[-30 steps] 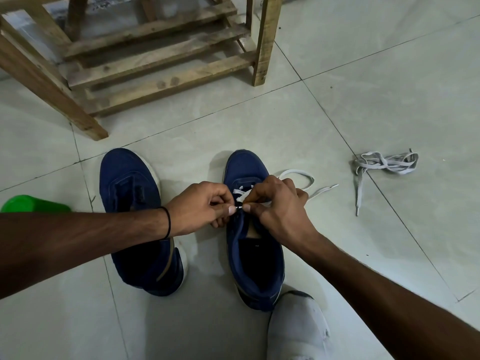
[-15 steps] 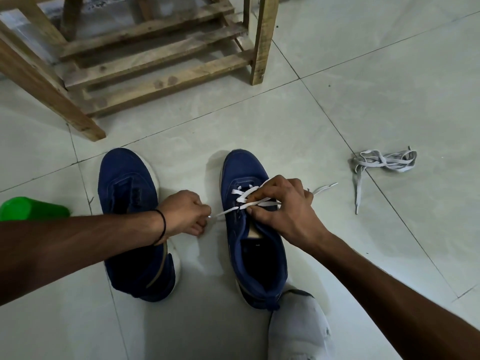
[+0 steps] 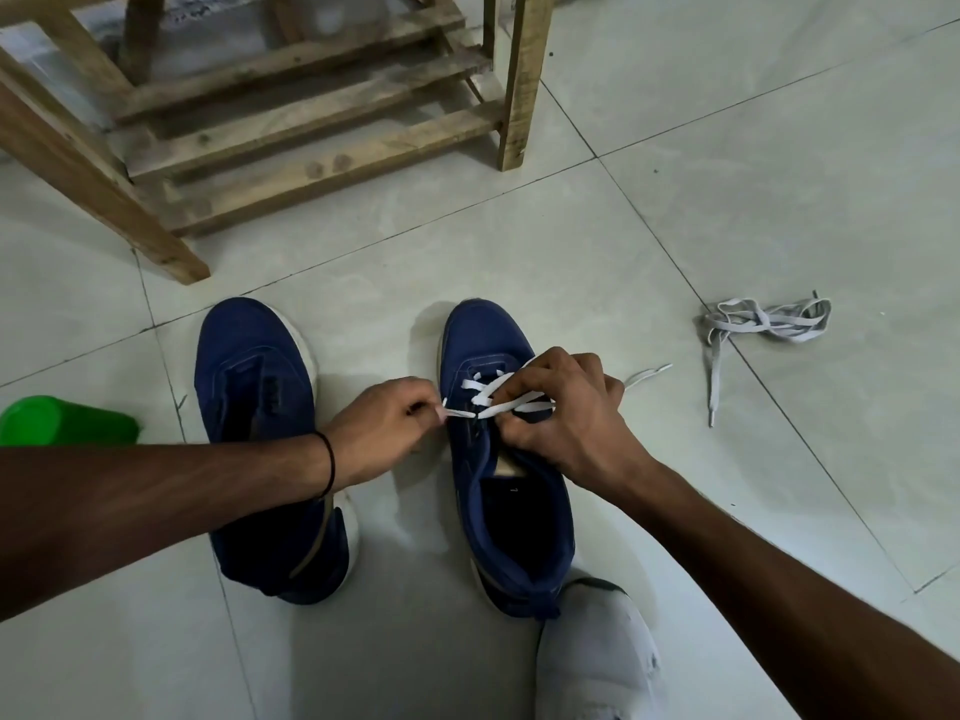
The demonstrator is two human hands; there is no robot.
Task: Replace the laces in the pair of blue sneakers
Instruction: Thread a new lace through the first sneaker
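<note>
Dim, flat indoor light, cool greenish cast. Your tile floor (image 3: 753, 163) carries a faint sheen, no hard glare. Soft shadow lies left of the right sneaker (image 3: 483, 340). Wide-angle bowing bends the wooden rack (image 3: 332, 166) near the top edge. Centre sharp.

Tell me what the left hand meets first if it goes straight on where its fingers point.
Most likely the near side of the half-laced sneaker: the left hand, pinching the white lace, points rightward at it. The right hand lies just beyond.
</note>
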